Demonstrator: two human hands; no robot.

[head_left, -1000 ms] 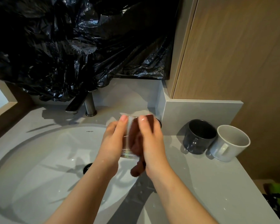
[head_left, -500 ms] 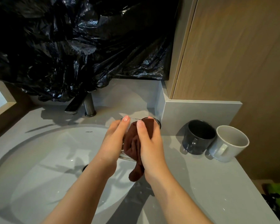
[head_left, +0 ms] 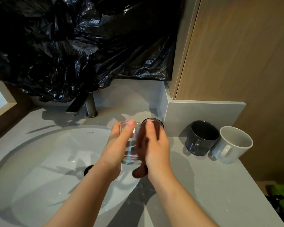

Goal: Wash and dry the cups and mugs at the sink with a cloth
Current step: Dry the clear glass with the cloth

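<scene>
My left hand (head_left: pixel 120 145) grips a clear drinking glass (head_left: pixel 130 154) above the right rim of the white sink basin (head_left: pixel 44 161). My right hand (head_left: pixel 156 145) presses a dark brown cloth (head_left: pixel 141 149) against the glass's right side; the cloth's tail hangs below the hand. A dark grey mug (head_left: pixel 201 138) and a white mug (head_left: pixel 233 144) stand side by side on the grey counter (head_left: pixel 203 185) to the right. Behind my fingers the rim of another dark cup (head_left: pixel 159 122) shows, mostly hidden.
A metal tap (head_left: pixel 87 106) stands behind the basin, its top under a crumpled black plastic sheet (head_left: pixel 80 46) covering the wall. A wooden cabinet (head_left: pixel 236 54) rises on the right. Something green (head_left: pixel 282 199) lies below the counter's right edge.
The glass has turned more upright in my left hand, and the cloth under my right hand has slid along the glass's side. The mugs have not moved.
</scene>
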